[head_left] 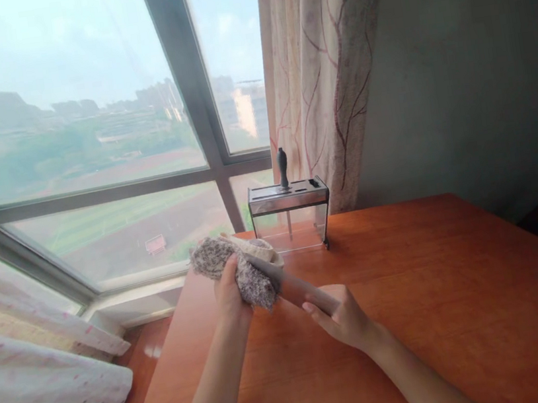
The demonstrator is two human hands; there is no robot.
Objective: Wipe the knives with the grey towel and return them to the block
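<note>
My left hand [231,295] is closed on a fluffy grey-and-white cloth [257,286], bunched up with a pale side showing at the top. A knife [302,290] slants across in front of me, its broad grey blade running up to the cloth. The far end of the blade lies against or inside the folds; I cannot tell which. My right hand [344,321] is wrapped round the near end of the knife, hiding the handle. Both hands are raised above the wooden table. Slight blur covers the blade.
A clear-sided knife block [289,200] stands at the table's far edge, with one dark-handled tool [283,167] upright in its slot. The reddish-brown table [411,288] extends to the right. Windows [77,121] and curtains [315,68] lie behind it, with another curtain [46,366] at left.
</note>
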